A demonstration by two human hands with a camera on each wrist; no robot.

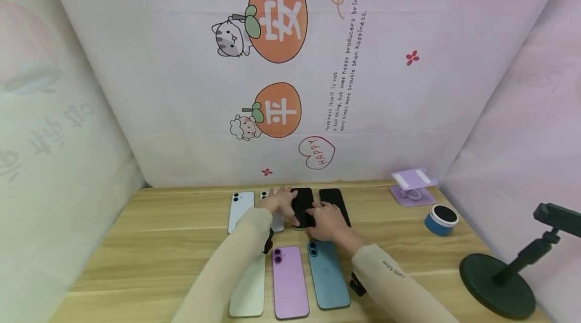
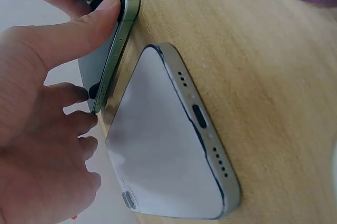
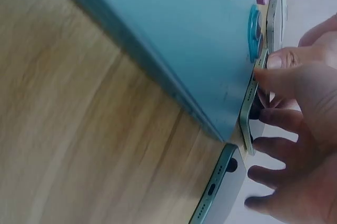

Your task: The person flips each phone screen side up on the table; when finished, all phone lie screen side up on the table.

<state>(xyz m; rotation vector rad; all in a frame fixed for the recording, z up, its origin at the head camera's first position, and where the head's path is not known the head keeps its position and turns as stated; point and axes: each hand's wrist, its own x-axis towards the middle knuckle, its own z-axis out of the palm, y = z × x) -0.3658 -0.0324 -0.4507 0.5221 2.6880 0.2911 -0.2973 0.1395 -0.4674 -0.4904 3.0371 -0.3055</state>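
Observation:
A black-faced phone with a green edge lies flat on the table between both hands. My left hand touches it from the left, its thumb against one end and its fingers spread along the side. From the right my right hand touches the same phone, fingers loosely spread. Under the right hand, a second dark phone is partly covered. A white phone lies beside the left hand, which hides part of it in the head view.
Another white phone is at the back left. Nearer lie a pale green phone, a purple phone and a teal phone. On the right stand a lilac stand, a blue round container and a black stand.

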